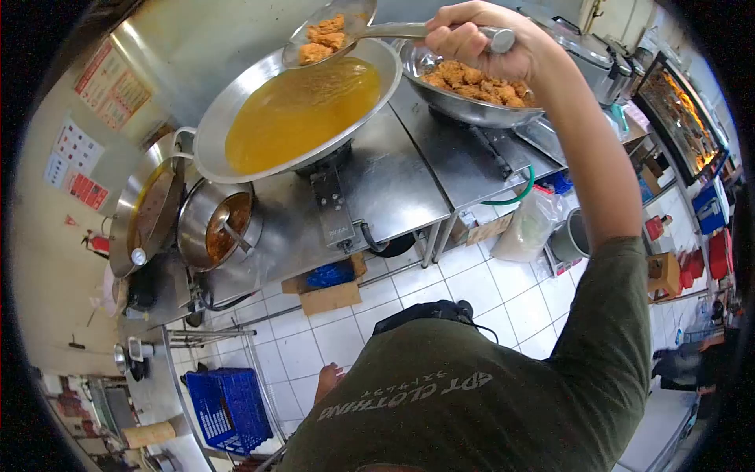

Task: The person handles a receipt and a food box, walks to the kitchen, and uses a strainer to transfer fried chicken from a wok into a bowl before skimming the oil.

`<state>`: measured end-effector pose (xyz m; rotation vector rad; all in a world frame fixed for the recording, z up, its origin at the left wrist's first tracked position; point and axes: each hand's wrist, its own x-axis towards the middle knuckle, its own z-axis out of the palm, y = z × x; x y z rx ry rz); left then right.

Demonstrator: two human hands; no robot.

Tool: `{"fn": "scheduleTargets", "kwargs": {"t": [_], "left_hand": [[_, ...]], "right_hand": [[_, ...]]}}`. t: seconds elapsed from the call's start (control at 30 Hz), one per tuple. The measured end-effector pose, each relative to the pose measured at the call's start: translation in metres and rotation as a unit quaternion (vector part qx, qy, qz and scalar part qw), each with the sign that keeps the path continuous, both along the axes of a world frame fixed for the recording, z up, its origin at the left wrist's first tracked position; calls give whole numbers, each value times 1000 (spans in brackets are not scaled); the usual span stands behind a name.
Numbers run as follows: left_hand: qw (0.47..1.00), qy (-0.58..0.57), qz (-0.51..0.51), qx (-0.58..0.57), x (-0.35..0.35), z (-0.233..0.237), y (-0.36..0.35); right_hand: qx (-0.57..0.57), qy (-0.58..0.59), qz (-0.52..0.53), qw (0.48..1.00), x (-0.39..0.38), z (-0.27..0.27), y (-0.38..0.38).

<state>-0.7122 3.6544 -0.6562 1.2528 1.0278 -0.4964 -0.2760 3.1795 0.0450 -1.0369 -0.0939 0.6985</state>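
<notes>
My right hand (480,35) is wrapped round the metal handle of a big skimmer (389,31), raised over the stove. A few pieces of browned fried chicken (321,49) lie in its bowl, above the far rim of a wide wok (206,153). Yellow cooking oil (303,118) fills much of that wok. Just beyond my right hand, a steel bowl (480,114) holds a heap of fried chicken (464,79). Low at my side hangs my left hand (330,376), partly hidden by my shirt; its visible fingers look apart, with nothing seen in them.
To the left stand another large pan (122,232) and a smaller pan (189,228) with a ladle (233,230) in reddish-brown sauce. A blue crate (228,409) and a cardboard box (330,297) sit below. At the right are a plastic bag (531,224) and a grey bucket (570,236).
</notes>
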Motion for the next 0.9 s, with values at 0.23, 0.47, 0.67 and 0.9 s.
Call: {"fn": "scheduleTargets", "kwargs": {"t": [0.23,0.47,0.67,0.9], "left_hand": [[998,55,-15,26,-13,-18,-52],[740,-97,-549,376,-10,-23,-174],[887,-102,-374,250,39,8,-291],[931,-157,-266,194,49,49,-335]], "right_hand": [[101,-9,32,994,10,-25,-108],[8,-66,-18,998,2,-33,-268],[-302,-204,-149,919,-24,-39,-332],[-441,-226,-145,857,-34,-99,-377]]}}
